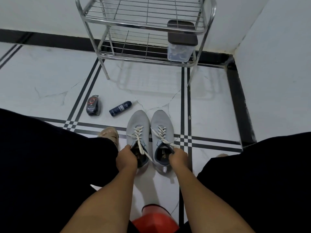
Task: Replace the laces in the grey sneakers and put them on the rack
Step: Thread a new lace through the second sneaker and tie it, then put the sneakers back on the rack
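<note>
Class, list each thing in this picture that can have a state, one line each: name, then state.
Left sneaker: on the floor, laced, lace ends loose, collar gripped by the left hand.
Right sneaker: on the floor, laced, lace ends loose, collar gripped by the right hand.
Rack: upright, no shoes on it.
Clear box: lid on, on lower shelf.
Dark bottle: lying down.

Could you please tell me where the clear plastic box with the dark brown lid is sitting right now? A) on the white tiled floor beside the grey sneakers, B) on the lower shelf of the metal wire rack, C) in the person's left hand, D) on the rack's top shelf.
B: the clear plastic box with the dark brown lid stands at the right end of the lower shelf of the metal wire rack, beneath the top shelf.
</note>
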Motion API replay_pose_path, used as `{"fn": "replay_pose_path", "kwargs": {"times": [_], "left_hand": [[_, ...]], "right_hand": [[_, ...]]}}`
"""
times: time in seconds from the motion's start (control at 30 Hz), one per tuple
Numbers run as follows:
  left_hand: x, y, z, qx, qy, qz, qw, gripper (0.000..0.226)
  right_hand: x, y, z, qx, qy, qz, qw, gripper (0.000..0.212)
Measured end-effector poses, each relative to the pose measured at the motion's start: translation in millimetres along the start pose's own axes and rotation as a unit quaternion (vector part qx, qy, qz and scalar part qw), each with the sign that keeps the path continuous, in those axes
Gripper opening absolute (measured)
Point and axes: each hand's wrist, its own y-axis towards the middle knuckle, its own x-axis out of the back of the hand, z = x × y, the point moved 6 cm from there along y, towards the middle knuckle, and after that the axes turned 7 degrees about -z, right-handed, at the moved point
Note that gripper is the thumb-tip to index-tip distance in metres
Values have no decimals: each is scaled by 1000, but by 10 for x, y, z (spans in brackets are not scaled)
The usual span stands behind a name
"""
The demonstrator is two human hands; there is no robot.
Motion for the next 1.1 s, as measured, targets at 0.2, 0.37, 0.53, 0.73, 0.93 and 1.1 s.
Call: {"fn": "replay_pose_path", "kwargs": {"times": [0.2, 0.37, 0.53, 0.73, 0.93, 1.1], "left_hand": [[-216, 139, -224, -137, 59, 39, 988, 32], [-330, 242, -287, -129, 14, 61, 990, 34], [-347, 243, -256, -100, 59, 34, 993, 32], [-323, 213, -307, -111, 119, 17, 987, 27], [-312, 196, -340, -139, 139, 11, 980, 23], [-258, 162, -387, -142, 134, -4, 981, 25]], "right_hand": [[48, 188, 45, -2, 56, -38, 998, 32], [87, 310, 113, 6, 94, -59, 994, 26], [70, 364, 85, -15, 101, -76, 992, 21], [42, 407, 91, -23, 71, -77, 994, 23], [68, 412, 111, -11, 54, -79, 995, 24], [112, 401, 148, 4, 52, -89, 995, 24]]}}
